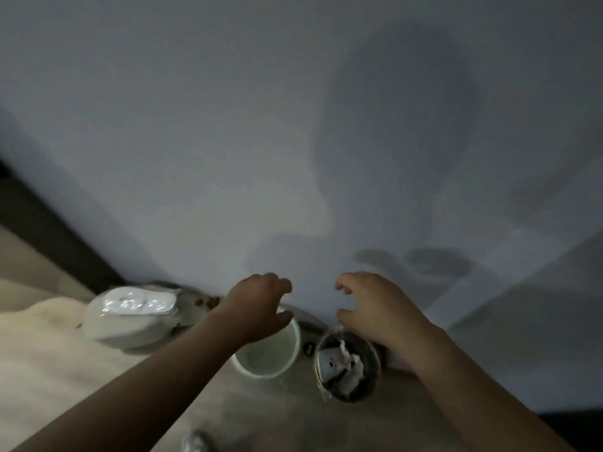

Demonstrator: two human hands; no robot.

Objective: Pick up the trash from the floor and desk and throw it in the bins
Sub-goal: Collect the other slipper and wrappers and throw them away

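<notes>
In the head view, both hands are held over two bins set against the wall [293, 132], likely so that dropped items fall inside. The left hand [257, 305] is poised above the pale bin [295, 350], the right hand [375, 309] above the dark bin [375, 362]. Fingers are loosely curled and nothing is gripped. Crumpled white trash [339, 365] is seen lying in the dark bin.

A pale wall [293, 125] rises directly behind the white bin [297, 337] and the dark bin [375, 360], barring any reach beyond them. The left hand [257, 301] and its forearm hang over part of the white bin's open mouth. The right hand [372, 308] hovers above the dark bin's far edge. Crumpled white trash [339, 367] lies in the dark bin. A small dark object [308, 348] sits in the narrow gap between the bins. A bulky white container [130, 318] blocks the left side, and bare floor [261, 412] lies in front.
</notes>
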